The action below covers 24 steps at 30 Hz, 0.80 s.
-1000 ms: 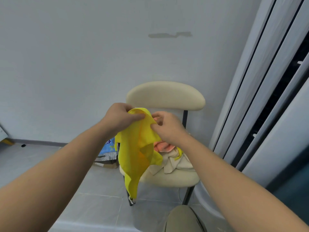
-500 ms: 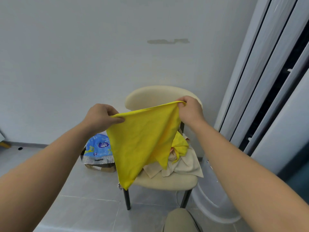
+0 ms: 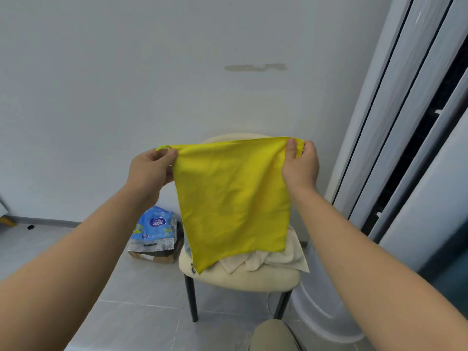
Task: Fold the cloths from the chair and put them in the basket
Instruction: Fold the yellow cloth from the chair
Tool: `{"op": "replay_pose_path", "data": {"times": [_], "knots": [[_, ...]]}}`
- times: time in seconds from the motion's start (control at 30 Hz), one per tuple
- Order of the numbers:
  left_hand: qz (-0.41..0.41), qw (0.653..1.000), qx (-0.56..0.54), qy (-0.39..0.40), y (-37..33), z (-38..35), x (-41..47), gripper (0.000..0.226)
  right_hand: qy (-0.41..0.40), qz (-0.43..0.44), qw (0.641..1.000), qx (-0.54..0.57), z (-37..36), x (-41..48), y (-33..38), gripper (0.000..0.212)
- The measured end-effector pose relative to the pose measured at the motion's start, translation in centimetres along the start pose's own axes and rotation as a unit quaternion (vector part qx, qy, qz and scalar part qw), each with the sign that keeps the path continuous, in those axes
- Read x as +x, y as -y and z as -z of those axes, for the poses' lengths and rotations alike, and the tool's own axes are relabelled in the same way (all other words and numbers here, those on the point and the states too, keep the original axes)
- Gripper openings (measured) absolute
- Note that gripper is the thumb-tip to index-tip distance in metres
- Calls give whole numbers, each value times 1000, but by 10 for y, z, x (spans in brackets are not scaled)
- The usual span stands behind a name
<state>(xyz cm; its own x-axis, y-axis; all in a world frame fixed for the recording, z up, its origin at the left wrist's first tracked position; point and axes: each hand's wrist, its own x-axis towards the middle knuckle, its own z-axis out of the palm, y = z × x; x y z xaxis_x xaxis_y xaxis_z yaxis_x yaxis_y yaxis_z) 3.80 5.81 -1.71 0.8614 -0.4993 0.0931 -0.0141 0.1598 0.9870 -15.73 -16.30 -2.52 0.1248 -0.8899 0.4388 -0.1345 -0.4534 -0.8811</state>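
Arms reach forward from the person, and between them the yellow cloth (image 3: 233, 196) hangs spread in the air in front of the chair (image 3: 253, 281), held up by its top edge. The left hand (image 3: 149, 171) pinches the top corner on its side between thumb and curled fingers, and a small tip of fabric pokes out past the grip. The right hand (image 3: 300, 165) grips the other top corner, thumb pressed on the near face and fingers curled round behind it. The top edge runs nearly level and taut, just in front of the cream backrest. The bottom edge slants: the corner below the left hand hangs lowest, over the front corner of the seat on that side, and I cannot tell whether it touches the cushion.

On the seat lies a crumpled beige cloth (image 3: 278, 259), toward the edge under the right hand and drooping a little over it; its far part is hidden behind the yellow one.

On the grey tiled floor beside the chair, on the left hand's side, sits a cardboard box (image 3: 154, 257) with a blue plastic package (image 3: 154, 224) on top. A tall white unit (image 3: 326, 310) stands close by the seat's other side. The person's knee (image 3: 273, 335) shows at the bottom.
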Motion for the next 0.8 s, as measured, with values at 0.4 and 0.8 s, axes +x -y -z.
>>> {"op": "replay_pose_path", "data": {"times": [0.4, 0.8], "knots": [[20, 999, 42, -15, 2, -20, -9, 15, 42, 0, 999, 11, 0, -9, 12, 48], [48, 997, 17, 54, -9, -47, -31, 23, 133, 12, 984, 115, -32, -69, 37, 22]]}}
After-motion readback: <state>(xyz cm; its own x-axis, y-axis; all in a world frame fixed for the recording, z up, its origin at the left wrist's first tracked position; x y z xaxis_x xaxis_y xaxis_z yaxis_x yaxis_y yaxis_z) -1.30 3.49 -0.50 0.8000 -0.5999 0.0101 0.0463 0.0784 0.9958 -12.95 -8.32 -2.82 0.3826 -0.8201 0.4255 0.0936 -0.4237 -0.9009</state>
